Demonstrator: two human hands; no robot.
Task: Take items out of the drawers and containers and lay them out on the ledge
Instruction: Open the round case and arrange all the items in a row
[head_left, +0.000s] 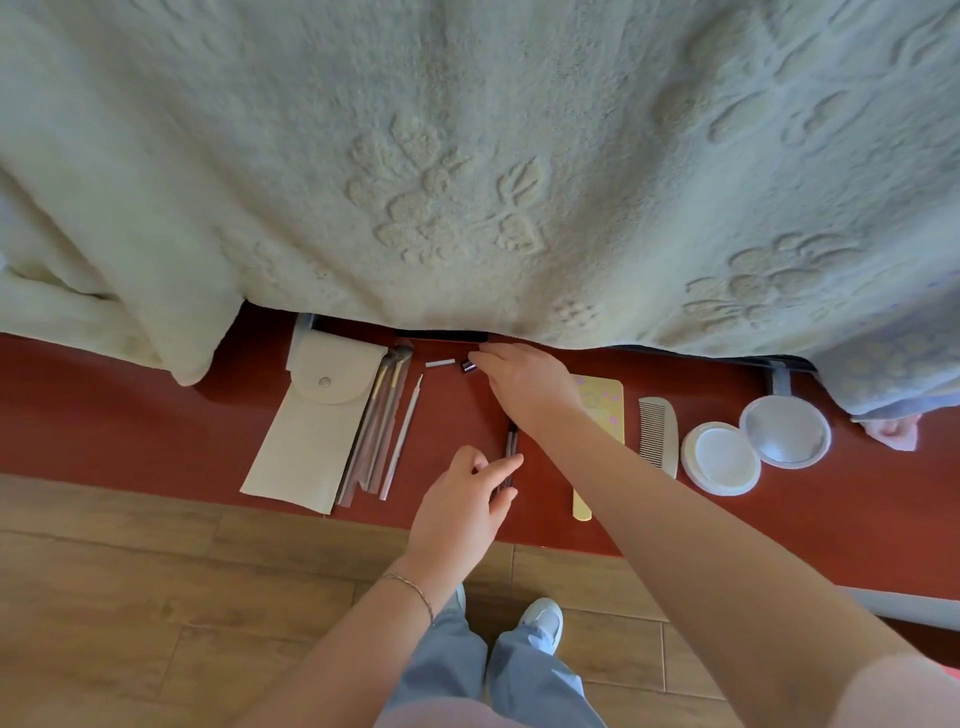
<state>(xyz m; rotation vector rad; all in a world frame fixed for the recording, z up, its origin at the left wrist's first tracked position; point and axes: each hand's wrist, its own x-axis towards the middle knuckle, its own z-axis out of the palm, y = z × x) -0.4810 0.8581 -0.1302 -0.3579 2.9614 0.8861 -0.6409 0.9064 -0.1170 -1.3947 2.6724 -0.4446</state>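
Note:
On the red ledge (130, 431) lie a cream pouch (306, 421), several brushes in clear sleeves (376, 431) and a thin white stick (402, 436). My left hand (462, 499) has its fingers on a dark slim pencil (510, 449) near the ledge's middle. My right hand (524, 382) reaches toward the ledge's back, fingertips beside a small dark cap (468, 366); a small silver tube (440, 363) lies left of it. Whether the right fingers pinch the cap is unclear. A yellow patterned card (605, 410) is partly hidden under my right forearm.
A pale comb (660, 434), a round white pad container (720, 458) and its clear lid (785, 428) sit to the right. A cream blanket (467, 156) hangs over the ledge's back edge. Wood floor (156, 597) and my shoes lie below.

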